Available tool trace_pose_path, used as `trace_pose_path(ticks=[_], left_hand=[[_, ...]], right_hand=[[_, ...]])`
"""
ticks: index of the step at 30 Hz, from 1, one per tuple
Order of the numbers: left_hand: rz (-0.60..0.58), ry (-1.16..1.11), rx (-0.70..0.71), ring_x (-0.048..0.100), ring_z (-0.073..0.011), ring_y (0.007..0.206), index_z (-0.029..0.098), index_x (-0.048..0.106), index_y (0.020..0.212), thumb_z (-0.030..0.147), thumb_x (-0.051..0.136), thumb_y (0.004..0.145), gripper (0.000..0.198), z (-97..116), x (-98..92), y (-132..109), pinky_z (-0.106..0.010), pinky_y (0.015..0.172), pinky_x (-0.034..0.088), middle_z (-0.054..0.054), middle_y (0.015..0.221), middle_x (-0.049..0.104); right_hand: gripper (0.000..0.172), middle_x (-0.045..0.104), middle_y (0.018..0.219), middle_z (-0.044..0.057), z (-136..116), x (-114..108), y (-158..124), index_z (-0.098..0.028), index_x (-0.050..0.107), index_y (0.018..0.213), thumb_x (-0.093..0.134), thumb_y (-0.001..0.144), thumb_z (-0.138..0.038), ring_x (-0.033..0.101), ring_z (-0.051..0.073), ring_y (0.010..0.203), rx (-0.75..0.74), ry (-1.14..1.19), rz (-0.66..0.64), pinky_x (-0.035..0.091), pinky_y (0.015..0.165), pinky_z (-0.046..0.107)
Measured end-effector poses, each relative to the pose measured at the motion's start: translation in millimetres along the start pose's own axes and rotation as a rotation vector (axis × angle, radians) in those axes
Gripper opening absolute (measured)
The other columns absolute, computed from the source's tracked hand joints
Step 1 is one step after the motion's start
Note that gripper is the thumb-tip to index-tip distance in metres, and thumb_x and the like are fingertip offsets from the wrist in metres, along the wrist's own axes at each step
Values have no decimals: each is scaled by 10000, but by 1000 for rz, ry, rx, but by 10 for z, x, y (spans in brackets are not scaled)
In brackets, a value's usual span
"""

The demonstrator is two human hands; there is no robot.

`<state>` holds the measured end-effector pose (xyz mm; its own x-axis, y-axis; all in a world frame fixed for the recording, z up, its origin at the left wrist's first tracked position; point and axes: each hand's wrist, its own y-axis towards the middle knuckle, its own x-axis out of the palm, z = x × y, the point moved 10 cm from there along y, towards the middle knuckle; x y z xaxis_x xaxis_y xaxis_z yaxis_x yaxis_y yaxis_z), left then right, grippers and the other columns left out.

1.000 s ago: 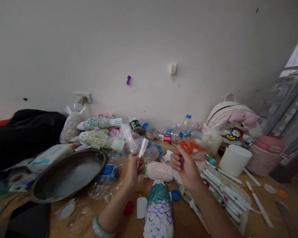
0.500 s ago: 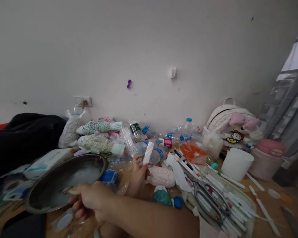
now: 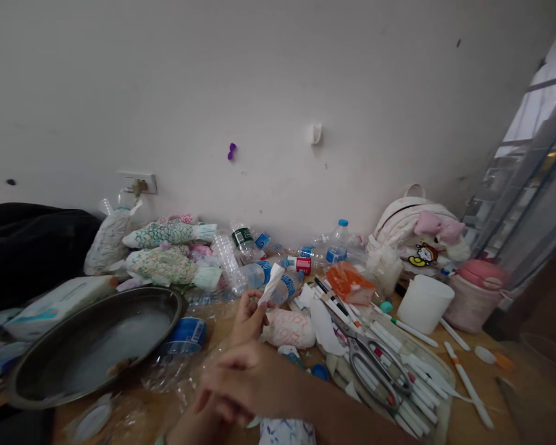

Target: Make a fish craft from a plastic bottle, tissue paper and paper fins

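Observation:
My left hand (image 3: 249,318) pinches a folded strip of white paper (image 3: 271,283) and holds it upright. My right hand (image 3: 236,380) crosses over my left forearm, its fingers blurred, loosely bent and apart, with nothing visible in them. To the left is a metal basin (image 3: 25,389) of cloudy whitish liquid; a small brownish object (image 3: 119,366) rests at its near side, too blurred to name. A white bundle with orange-red scale marks (image 3: 290,329) lies just right of my left hand. Below my right wrist, a white piece with blue marks (image 3: 287,431) shows partly.
Paper-covered fish shapes (image 3: 167,235) and plastic bottles (image 3: 337,244) line the wall. On the right are grey scissors (image 3: 375,364) on a heap of markers, a white cup (image 3: 425,303) and a backpack (image 3: 414,228). A cut blue-labelled bottle piece (image 3: 185,335) stands beside the basin.
My right hand has let go of the brownish object, now in the basin, and moved right across my left forearm. The paper strip stays in my left hand. The view has shifted right.

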<state>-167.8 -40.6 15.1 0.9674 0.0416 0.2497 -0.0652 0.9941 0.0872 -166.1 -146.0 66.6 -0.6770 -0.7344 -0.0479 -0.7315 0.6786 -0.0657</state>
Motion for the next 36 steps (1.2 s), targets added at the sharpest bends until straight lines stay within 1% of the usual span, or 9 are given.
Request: trace_pose_path(ticks=[2,7,9,11,15,19,24,30,36], left_hand=[[10,10,8,398,-62,437,210,414,794,379,611,595,327,13,-10,-10,-191,397,278,39,660,588],[76,112,107,423,-83,544,186,474,717,326,582,602,211,97,-59,-39,-201,503,323,41,648,517],[90,153,128,439,-99,572,183,485,699,312,575,585,194,110,-66,-38,-212,532,334,37,642,507],[93,182,137,456,-115,596,179,503,676,294,580,561,181,116,-64,-35,-226,557,345,29,641,512],[93,208,158,494,-145,649,179,532,635,252,591,531,141,148,-44,-56,-249,600,367,6,669,550],[74,259,226,521,-152,667,185,561,684,238,579,596,104,229,8,-137,-255,612,395,2,698,580],[24,397,444,568,-164,800,186,580,754,206,543,699,69,429,137,-314,-275,715,440,-27,826,613],[-66,491,552,574,-166,827,198,587,787,189,518,751,78,508,296,-448,-263,701,452,-43,857,611],[-154,584,482,549,-159,715,203,576,882,243,537,752,141,455,386,-460,-258,604,414,-50,896,606]], right_hand=[[291,420,439,-65,96,-505,-252,-150,595,635,421,819,-293,323,40,331,18,-115,200,244,339,161],[258,538,496,-7,412,-1617,-930,-161,578,550,483,763,-273,446,101,455,175,-682,582,244,424,214],[280,554,523,10,471,-1956,-1244,-163,568,556,485,764,-332,469,125,507,226,-801,732,258,457,229],[311,547,511,13,607,-2142,-1443,-165,561,565,455,777,-367,470,130,497,315,-792,754,263,456,234],[314,559,535,5,696,-2124,-1403,-161,572,600,459,755,-410,475,121,486,322,-643,736,300,458,226],[281,532,539,-17,564,-1848,-936,-153,584,663,523,681,-426,446,95,439,157,-329,752,297,420,212],[371,554,569,-21,437,-1706,-569,-142,597,743,624,570,-468,393,63,385,-65,65,849,257,367,198],[287,487,453,-48,471,-1695,-576,-137,575,622,665,579,-406,376,55,399,-194,240,825,273,400,188],[271,494,483,-53,496,-1735,-622,-146,550,607,662,562,-388,374,52,398,-217,270,879,263,392,190]])
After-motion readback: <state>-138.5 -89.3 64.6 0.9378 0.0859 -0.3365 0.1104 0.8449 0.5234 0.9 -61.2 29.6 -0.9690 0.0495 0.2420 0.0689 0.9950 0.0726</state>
